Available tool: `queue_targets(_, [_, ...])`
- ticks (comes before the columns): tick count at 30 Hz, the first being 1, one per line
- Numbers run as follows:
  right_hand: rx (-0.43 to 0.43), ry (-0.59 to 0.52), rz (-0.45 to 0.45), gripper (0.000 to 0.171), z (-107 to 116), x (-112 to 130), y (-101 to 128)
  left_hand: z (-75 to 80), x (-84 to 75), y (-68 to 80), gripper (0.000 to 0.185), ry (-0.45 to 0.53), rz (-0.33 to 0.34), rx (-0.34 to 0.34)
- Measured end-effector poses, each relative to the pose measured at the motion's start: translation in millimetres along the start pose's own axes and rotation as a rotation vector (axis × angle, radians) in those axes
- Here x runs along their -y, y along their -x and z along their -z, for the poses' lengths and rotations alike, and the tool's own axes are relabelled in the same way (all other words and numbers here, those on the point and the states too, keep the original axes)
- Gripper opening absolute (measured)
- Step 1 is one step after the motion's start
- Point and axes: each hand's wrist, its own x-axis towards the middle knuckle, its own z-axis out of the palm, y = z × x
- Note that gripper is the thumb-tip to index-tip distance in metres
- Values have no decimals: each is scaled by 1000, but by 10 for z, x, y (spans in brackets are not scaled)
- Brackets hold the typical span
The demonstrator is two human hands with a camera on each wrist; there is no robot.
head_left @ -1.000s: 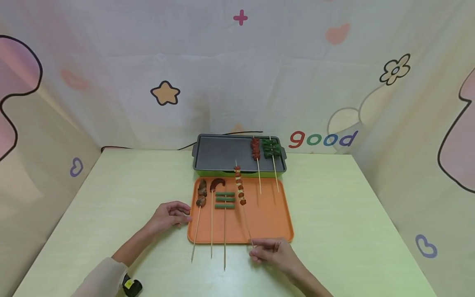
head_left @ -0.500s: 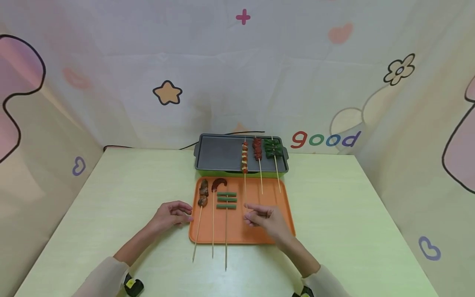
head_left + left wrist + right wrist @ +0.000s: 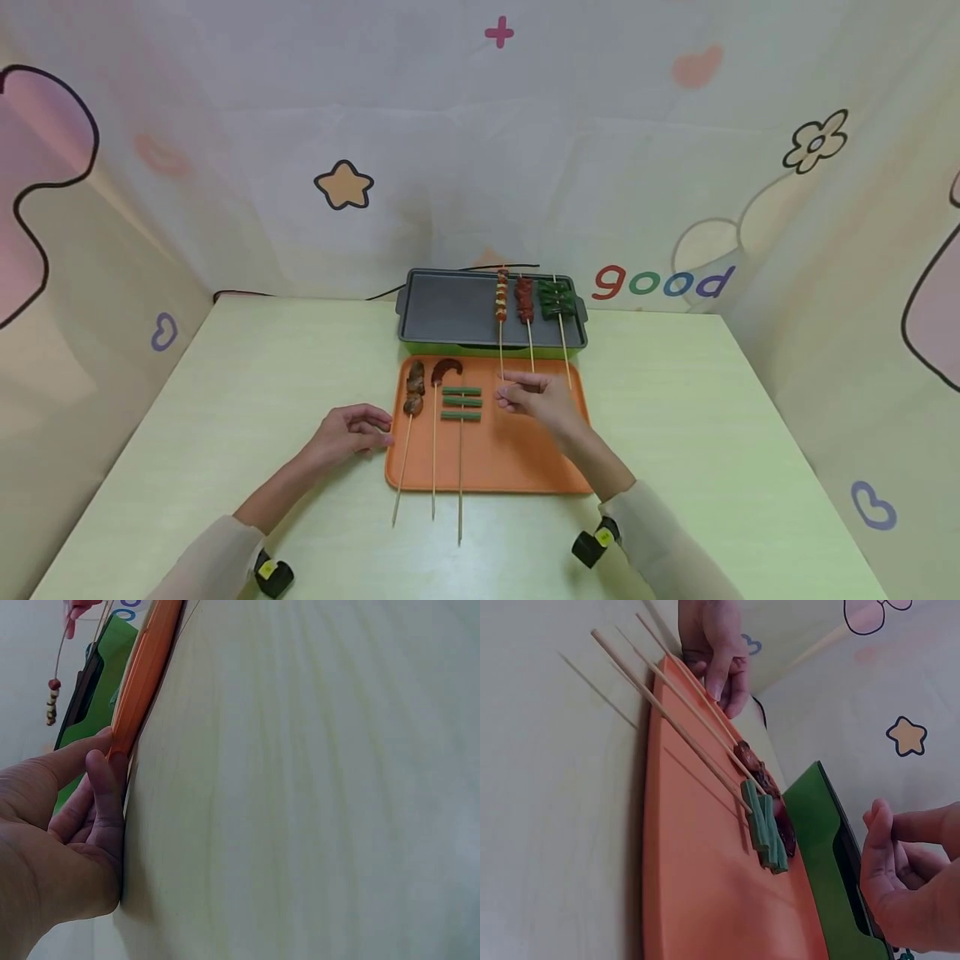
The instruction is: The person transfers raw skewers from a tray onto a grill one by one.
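My right hand (image 3: 542,402) pinches the stick end of a skewer (image 3: 501,297) of alternating red and pale pieces, held over the dark grill pan (image 3: 450,308). The right wrist view shows this hand's thumb and fingers together, with the skewer itself out of sight. At the orange tray (image 3: 517,458), my left hand (image 3: 343,435) holds the left rim between thumb and fingers. The tray carries a brown meat skewer (image 3: 414,390), a skewer with a curved dark-red piece (image 3: 447,369) and a green bean skewer (image 3: 461,402), sticks overhanging the front edge.
On the pan's right side lie a red meat skewer (image 3: 525,300) and a green leafy skewer (image 3: 557,298), their sticks reaching over the tray. The pan sits on a green base (image 3: 814,825). A printed curtain (image 3: 450,150) surrounds the pale table (image 3: 300,358).
My right hand has carried the red-and-pale skewer up from the tray, forward over the grill pan, beside the red meat skewer. The left hand stays at the tray's rim.
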Motion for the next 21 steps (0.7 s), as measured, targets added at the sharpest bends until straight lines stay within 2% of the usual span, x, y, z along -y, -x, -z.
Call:
queue_targets(9, [-7,20,-22,37,22,37,-69,-3,-32,1,33,8,-2,5])
queue_targets(21, [3,-42,-41,40,5,66,-120,9,-36,9,34,6,-2,3])
